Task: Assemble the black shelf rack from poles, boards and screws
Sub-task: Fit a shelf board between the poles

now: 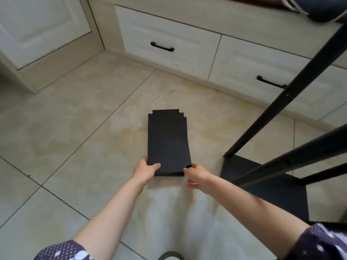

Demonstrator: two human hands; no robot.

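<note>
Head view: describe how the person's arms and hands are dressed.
Both hands, left hand and right hand, are bare, with no gloves, rings or watch visible. The forearms are uncovered. Dark purple sleeves with white dots are pushed up near the elbows: left sleeve, right sleeve.
</note>
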